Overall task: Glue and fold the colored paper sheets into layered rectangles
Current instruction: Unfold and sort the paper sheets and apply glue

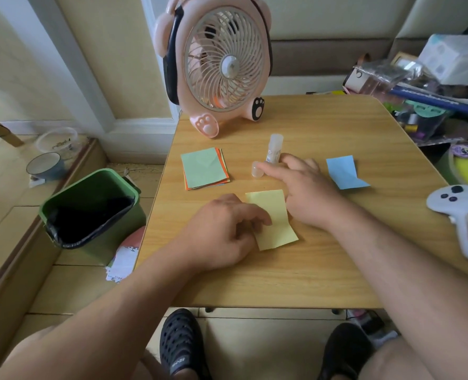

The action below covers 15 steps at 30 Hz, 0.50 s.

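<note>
- Worktop (295, 270) of light wood, seen from above, with both bare forearms reaching in over its near edge.
- Yellow sheet (275, 218) lies flat at the centre, near the front, a crease running across it.
- Left hand (224, 231) rests on the sheet's left edge, fingers curled and fingertips pressing the paper down; whether it pinches the edge I cannot tell.
- Right hand (304, 187) reaches forward past the sheet's top right corner, fingers stretched out and loose, forefinger touching the cap (257, 169); this grip has hold of nothing.
- Cap lies on its side just left of that fingertip.
- Glue stick (274, 148) stands upright just behind the right hand, uncapped end hard to make out.
- Paper stack (204, 168), green on top with orange edges peeking out, sits left of the glue, well apart from the yellow sheet.
- Blue sheet (343, 172), creased and partly lifted, lies to the right of the right hand.
- Pink fan (221, 64) stands at the far edge, a white controller (463, 215) at the right edge.
- Green bin (90, 209) with a black liner sits on the floor to the left.
</note>
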Available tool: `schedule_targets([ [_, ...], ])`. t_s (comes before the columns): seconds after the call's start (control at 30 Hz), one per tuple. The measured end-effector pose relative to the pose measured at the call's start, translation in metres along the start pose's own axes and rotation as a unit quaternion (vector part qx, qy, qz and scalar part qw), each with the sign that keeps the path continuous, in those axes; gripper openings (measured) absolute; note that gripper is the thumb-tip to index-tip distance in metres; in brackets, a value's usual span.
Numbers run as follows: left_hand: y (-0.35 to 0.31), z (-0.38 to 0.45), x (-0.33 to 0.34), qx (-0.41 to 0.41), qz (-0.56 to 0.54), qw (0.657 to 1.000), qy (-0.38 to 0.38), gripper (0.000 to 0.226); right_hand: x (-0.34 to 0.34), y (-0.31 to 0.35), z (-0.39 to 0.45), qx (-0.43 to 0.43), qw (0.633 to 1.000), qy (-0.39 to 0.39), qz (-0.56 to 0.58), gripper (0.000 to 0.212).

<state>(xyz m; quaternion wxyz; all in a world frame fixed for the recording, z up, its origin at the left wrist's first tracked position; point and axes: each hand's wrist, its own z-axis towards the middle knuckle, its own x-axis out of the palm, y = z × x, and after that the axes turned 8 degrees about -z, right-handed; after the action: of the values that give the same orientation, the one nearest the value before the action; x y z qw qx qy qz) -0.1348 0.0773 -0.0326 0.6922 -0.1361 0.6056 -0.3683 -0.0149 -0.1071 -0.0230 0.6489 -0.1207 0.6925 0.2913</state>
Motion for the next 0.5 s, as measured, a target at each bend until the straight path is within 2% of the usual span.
schedule_targets([
  [0.17, 0.009, 0.005, 0.008, -0.017, 0.060, 0.996, -0.067, 0.025, 0.009, -0.002, 0.007, -0.008, 0.998, -0.058, -0.023, 0.097],
  [0.33, 0.011, 0.007, 0.009, -0.040, 0.105, 0.994, -0.005, 0.035, 0.009, -0.016, 0.013, 0.015, 0.969, -0.242, 0.036, 0.079],
  [0.4, 0.010, 0.009, 0.006, -0.040, 0.099, 0.994, 0.011, 0.040, -0.005, -0.016, 0.010, 0.040, 0.958, -0.268, 0.092, 0.063],
  [0.5, 0.011, 0.009, 0.002, -0.045, 0.088, 0.995, 0.029, 0.053, -0.025, -0.010, -0.002, 0.047, 0.919, -0.278, 0.275, 0.033],
])
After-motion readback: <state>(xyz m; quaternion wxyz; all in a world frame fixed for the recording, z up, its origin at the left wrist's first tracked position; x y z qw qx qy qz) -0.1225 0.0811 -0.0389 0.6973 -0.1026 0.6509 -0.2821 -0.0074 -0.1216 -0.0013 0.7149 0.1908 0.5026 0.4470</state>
